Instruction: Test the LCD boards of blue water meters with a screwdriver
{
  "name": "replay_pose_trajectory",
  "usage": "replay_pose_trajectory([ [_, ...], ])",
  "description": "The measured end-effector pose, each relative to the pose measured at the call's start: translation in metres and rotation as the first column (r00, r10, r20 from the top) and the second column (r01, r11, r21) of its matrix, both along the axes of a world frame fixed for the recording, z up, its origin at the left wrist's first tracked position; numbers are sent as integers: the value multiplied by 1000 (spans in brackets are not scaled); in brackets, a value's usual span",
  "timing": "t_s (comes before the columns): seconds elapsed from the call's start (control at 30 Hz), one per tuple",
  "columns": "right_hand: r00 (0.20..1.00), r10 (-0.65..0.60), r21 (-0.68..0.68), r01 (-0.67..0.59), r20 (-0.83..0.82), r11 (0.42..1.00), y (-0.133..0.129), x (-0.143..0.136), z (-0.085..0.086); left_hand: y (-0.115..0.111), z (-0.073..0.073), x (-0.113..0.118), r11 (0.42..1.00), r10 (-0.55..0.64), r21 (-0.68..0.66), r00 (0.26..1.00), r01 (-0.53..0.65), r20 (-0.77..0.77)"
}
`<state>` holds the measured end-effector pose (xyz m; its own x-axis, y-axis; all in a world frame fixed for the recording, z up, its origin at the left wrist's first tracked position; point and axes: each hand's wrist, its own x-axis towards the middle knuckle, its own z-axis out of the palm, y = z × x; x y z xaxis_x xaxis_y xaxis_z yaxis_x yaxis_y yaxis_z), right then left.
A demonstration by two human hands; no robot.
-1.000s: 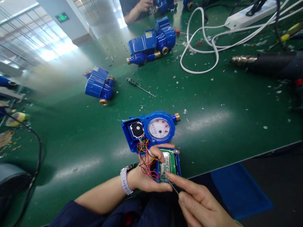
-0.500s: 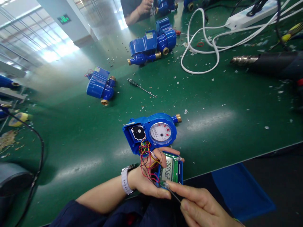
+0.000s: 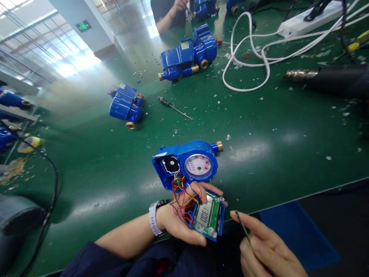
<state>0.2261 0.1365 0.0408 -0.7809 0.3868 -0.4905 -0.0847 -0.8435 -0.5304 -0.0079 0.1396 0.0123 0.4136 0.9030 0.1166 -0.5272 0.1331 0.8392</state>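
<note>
My left hand [image 3: 184, 223], with a watch at the wrist, holds a blue-cased circuit board with a digital display [image 3: 206, 213]. Coloured wires [image 3: 183, 196] run from the board into the open compartment of a blue water meter [image 3: 184, 148], whose round dial faces up just beyond the hand. To the right of the board, my right hand [image 3: 265, 244] grips a thin dark metal tool [image 3: 243, 225], its tip apart from the board.
More blue meters [image 3: 122, 104] [image 3: 177, 57] stand further back, near a screwdriver [image 3: 175, 108]. A white cable [image 3: 245, 90], power strip [image 3: 311, 19] and heat gun [image 3: 331, 79] lie at right. Across the table a person's hand [image 3: 178, 5] shows. Black cable [image 3: 54, 181] at left.
My right hand has moved right, taking the tool away from the board. The display has changed from 295092 to other digits. The whole view has shifted slightly.
</note>
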Motion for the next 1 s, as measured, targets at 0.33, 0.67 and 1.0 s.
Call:
replay_pose_trajectory([
  [0.33, 973, -106, 880, -133, 203, 457, 37, -8, 28, 2, -4, -10, 991, -131, -13, 987, 130, -94],
  [0.67, 986, -48, 950, -167, 160, -263, 25, -33, 19, 2, -10, -14, 993, -98, 49, 976, 109, -197],
  [1.0, 971, -208, 986, -142, 121, -90, 7, -33, 14, 0, 3, -13, 984, -156, -105, 982, 145, -103],
])
